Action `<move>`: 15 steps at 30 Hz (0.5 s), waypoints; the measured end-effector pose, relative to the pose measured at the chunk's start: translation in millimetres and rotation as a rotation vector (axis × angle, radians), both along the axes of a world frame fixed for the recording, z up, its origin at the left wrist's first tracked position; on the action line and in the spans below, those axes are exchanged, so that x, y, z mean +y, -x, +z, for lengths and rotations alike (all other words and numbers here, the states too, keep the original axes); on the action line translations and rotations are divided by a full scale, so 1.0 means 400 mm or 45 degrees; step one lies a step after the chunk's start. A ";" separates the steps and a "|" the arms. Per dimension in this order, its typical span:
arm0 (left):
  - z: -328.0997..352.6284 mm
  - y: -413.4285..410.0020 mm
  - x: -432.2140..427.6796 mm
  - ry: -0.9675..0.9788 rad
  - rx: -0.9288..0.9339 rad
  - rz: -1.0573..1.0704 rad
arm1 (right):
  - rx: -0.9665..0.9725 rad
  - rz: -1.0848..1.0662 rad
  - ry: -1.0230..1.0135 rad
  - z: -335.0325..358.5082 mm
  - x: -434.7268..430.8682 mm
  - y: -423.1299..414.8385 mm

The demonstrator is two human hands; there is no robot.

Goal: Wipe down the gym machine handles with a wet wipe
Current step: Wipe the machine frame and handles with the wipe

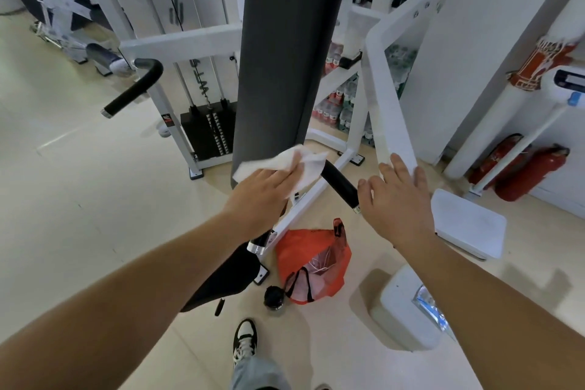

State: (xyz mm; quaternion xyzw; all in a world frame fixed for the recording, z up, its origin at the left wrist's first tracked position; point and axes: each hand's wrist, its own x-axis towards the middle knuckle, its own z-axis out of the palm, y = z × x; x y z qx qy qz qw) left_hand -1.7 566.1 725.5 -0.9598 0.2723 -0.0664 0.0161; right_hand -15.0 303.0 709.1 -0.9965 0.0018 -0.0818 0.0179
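The left hand (262, 196) pinches a crumpled white wet wipe (304, 165); the right hand (397, 203), fingers spread, reaches the white steel arm (389, 98). Between them lies the black foam handle (340, 184): best wrapped fully and stroked lengthwise.

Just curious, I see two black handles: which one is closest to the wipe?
The near handle at centre: the wet wipe in the left hand meets its upper end. The far handle sticks out at left, untouched.

head cam | wide-angle | faces forward and down | close above gym machine (285, 57)
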 end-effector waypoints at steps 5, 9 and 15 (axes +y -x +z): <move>-0.085 0.107 0.082 -0.078 -0.014 -0.090 | -0.019 -0.001 0.023 -0.004 -0.004 -0.001; -0.139 0.181 0.081 -0.240 0.068 -0.355 | 0.012 -0.015 -0.008 0.002 -0.001 0.002; -0.019 0.187 -0.036 0.308 0.322 0.083 | -0.047 -0.022 -0.189 0.008 -0.006 0.009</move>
